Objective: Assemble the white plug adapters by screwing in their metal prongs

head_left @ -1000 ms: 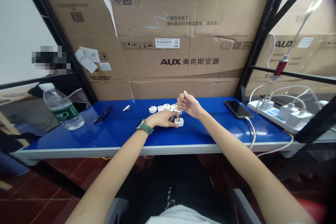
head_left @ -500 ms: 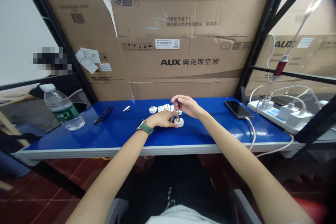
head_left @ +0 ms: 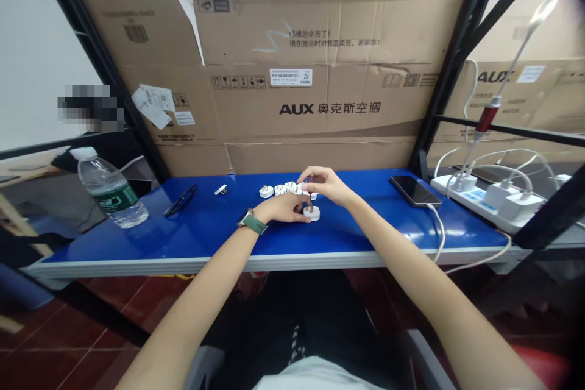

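White plug (head_left: 312, 212) sits on the blue table (head_left: 365, 225), pinned by your left hand (head_left: 283, 207) fingertips; your right hand (head_left: 325, 185) pinches a small screwdriver (head_left: 309, 194) upright, directly above it.

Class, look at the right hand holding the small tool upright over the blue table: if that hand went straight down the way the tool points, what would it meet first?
Most likely the white plug that the left hand steadies on the blue table. The right hand holds a small screwdriver tip-down just above it; whether the tip already touches is too small to tell.
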### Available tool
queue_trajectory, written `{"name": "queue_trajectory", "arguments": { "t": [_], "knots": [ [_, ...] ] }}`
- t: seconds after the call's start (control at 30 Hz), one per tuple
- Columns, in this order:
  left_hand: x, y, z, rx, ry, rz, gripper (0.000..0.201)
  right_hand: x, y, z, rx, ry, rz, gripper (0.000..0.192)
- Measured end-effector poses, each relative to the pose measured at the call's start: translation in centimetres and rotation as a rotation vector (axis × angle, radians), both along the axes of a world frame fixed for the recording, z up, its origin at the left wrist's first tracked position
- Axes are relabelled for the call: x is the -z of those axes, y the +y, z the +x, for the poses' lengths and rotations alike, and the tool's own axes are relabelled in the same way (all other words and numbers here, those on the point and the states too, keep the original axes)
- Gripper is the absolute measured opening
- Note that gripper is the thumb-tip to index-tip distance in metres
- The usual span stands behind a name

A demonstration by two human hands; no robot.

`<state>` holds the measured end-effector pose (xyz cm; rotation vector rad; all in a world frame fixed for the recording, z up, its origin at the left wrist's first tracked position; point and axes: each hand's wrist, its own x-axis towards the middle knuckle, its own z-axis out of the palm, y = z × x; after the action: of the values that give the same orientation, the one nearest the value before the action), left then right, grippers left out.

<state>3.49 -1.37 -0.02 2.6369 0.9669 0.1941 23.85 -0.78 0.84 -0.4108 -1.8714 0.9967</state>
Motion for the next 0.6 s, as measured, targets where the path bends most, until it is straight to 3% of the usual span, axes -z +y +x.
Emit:
{"name": "queue_trajectory", "arguments": {
  "t": [0.23, 0.6],
  "knots": [
    [-0.08, 0.0, 0.0, -0.013, 0.022, -0.002, 0.046, 0.05, 0.17, -0.01, 0.105, -0.038, 0.068, 0.033],
    [0.05, 0.04, -0.08, -0.018, 0.031, 0.008, 0.048, 0.4, 0.71, 0.22, -0.083, 0.046, -0.079, 0.031]
  ]
}}
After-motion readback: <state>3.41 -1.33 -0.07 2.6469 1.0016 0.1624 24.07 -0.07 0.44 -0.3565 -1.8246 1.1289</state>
